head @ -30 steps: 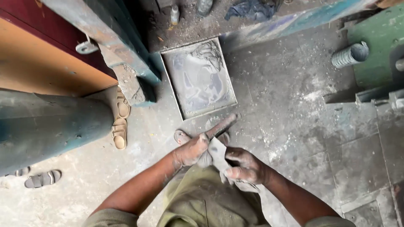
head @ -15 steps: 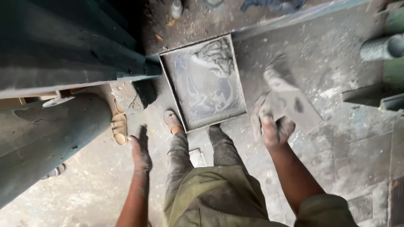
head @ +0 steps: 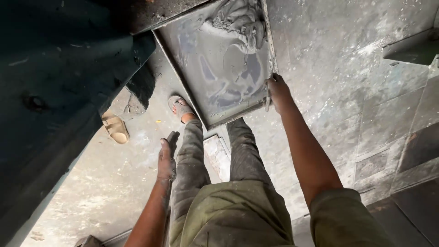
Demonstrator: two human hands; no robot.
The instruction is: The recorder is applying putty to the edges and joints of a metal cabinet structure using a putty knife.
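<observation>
Head view: our right hand [head: 277,91] is curled on the near right edge of the tray [head: 215,68]; left hand [head: 166,160] hangs loose, holding nothing. We'd grip the rim firmly, keeping the tray level.

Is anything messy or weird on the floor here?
Yes. A tan sandal lies alone by the dark machine, with no foot in it. The square metal tray sits crooked on the floor, a lump of grey paste heaped in its far corner. The right hand grips its edge; the left hand hangs free.
</observation>
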